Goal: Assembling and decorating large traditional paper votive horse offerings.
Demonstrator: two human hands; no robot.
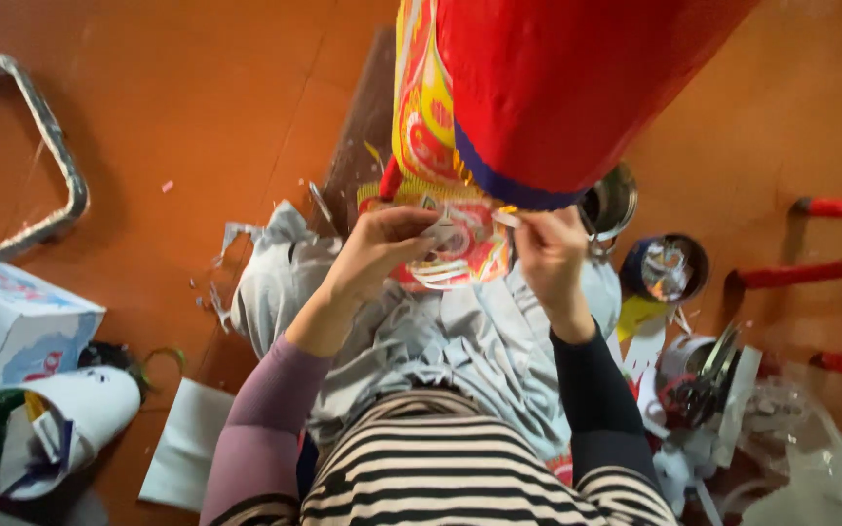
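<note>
A big red paper-covered cylinder [557,88] with a blue band at its lower edge hangs from the top of the view. A yellow and red printed paper panel [423,117] runs down its left side and ends in a patterned flap [460,248]. My left hand [382,244] pinches the flap's white paper strip from the left. My right hand [550,255] grips the same flap at its right, just under the blue band. Below both hands, grey cloth [440,341] lies spread over my lap.
The floor is orange-brown tile. A blue and white box [12,321] and rolled white paper [80,414] lie at left, near a wrapped frame [56,146]. At right are a metal bowl [616,200], a small tin [665,268], scissors [708,375] and red-wrapped sticks [835,206].
</note>
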